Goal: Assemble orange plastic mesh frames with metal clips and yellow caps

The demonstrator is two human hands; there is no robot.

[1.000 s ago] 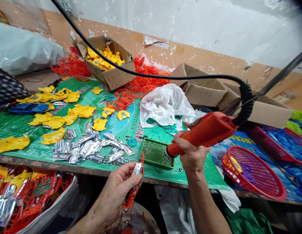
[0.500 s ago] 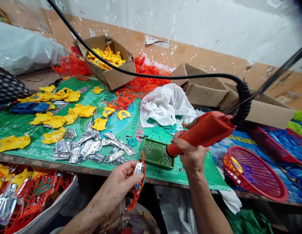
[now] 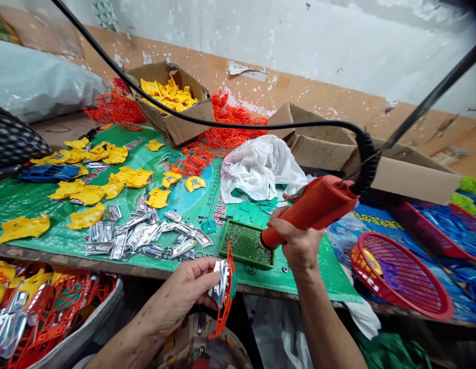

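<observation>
The left hand point(image 3: 195, 279) pinches a silvery piece point(image 3: 220, 283) between thumb and fingers, with an orange frame point(image 3: 224, 310) along the piece's right side, just off the near table edge. To its right, the right hand point(image 3: 302, 243) wraps round a red power tool point(image 3: 311, 205), whose tip point(image 3: 262, 244) slants down into the right end of a green tray point(image 3: 248, 261), ahead of and between the hands. The step probably goes best with the left pinch firm, so that piece and frame cannot slip apart, and the tip set lightly on one small bit without shoving the tray. Around, a sack of mixed parts point(image 3: 64, 312) stands low to the left hand's left; yellow parts point(image 3: 86, 216) and a heap of silvery pieces point(image 3: 140, 233) lie ahead and left of it. The frame's upper end overlaps the tray's near-left corner; whether they touch, I cannot tell. A crumpled white cloth point(image 3: 263, 169) lies beyond the tray, likely harmless. The black cable point(image 3: 367, 161) rises behind the right hand, seemingly clear of the work; a red basket point(image 3: 422, 274) sits right of that hand, and could catch a wide swing.
</observation>
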